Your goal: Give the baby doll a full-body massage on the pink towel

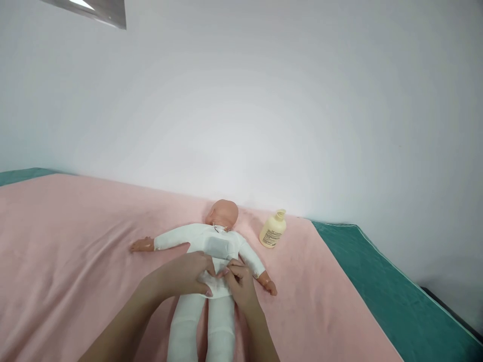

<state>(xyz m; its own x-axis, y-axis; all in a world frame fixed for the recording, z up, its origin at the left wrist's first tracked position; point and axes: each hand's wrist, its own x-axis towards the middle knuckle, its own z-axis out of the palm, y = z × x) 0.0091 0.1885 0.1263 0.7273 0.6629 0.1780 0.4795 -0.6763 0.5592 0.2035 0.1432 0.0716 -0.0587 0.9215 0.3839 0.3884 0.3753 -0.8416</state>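
Observation:
A baby doll (222, 213) lies stretched out on a pink sheet, its arms spread and its torso, sleeves and legs in white cloth. On its upper torso is a grey rectangular panel (218, 247). My left hand (188, 274) rests at the doll's waist from the left, thumb and fingers apart on the white cloth (219, 287). From the right, my right hand (239, 281) has its fingers bent and pinched together at the same cloth. What lies between those fingertips is too small to make out.
A pale yellow pump bottle (272, 230) stands to the right of the doll's head. The pink sheet (320, 301) has folds on the left and overlies a green surface (370, 266). Behind it rises a plain white wall (241, 100).

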